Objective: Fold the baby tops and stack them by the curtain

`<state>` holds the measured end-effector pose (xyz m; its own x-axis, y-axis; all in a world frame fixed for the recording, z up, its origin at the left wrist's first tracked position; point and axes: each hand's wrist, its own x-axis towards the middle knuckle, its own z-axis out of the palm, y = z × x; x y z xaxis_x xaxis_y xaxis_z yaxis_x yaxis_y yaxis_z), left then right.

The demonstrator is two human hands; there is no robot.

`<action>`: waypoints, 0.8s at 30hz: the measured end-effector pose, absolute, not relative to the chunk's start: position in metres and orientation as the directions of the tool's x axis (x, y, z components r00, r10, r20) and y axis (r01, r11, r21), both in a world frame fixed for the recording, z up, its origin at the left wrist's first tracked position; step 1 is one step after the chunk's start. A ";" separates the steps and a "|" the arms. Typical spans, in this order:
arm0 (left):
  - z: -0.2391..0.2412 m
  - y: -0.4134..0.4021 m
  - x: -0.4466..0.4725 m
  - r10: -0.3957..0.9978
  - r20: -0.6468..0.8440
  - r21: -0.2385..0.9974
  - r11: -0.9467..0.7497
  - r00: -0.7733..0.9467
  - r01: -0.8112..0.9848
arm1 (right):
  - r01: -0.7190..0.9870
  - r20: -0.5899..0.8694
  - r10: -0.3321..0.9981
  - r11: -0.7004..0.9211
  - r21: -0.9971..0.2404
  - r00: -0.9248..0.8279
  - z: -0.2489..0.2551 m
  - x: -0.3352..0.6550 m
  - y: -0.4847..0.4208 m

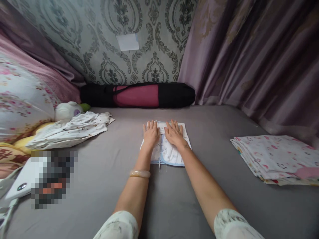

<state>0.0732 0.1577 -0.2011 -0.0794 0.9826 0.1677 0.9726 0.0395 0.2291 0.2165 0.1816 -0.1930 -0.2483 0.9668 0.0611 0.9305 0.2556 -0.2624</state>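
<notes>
A small white garment with light blue edging and ties [173, 154] lies folded on the grey sheet [107, 186], in the middle of the head view. Flat on its left part rests my left hand [151, 133], fingers spread and pointing away from me. My right hand [174, 133] presses on the right part in the same way, fingers apart. Neither hand grips the cloth. Parts of the garment under both palms are hidden.
To the right lies a stack of folded printed cloths [276, 156]. A crumpled white cloth [74, 129] and a white device with a cable [27, 179] are at the left. Along the wall stretches a black and red long bag [136, 95]. Purple curtains [236, 49] hang at the right.
</notes>
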 end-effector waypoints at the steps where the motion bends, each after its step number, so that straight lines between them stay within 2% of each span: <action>1: -0.201 0.157 0.076 0.987 0.151 0.228 0.027 -0.063 0.973 | 0.923 0.049 0.959 0.281 -0.262 -0.278 -0.194 0.214 0.180; 6: -0.202 0.153 0.079 0.997 0.055 0.246 0.033 -0.048 0.969 | 0.919 0.038 0.951 0.306 -0.247 -0.306 -0.199 0.210 0.178; 16: -0.197 0.163 0.069 0.994 0.099 0.208 0.029 -0.050 0.978 | 0.924 0.034 0.954 0.297 -0.239 -0.298 -0.199 0.211 0.179; 21: -0.206 0.177 0.057 0.995 0.086 0.134 -0.062 0.050 0.989 | 0.923 0.040 0.954 0.299 -0.241 -0.298 -0.200 0.210 0.180; 24: -0.211 0.178 0.052 0.994 0.076 0.133 -0.084 0.074 0.988 | 0.922 0.032 0.955 0.295 -0.250 -0.296 -0.200 0.210 0.180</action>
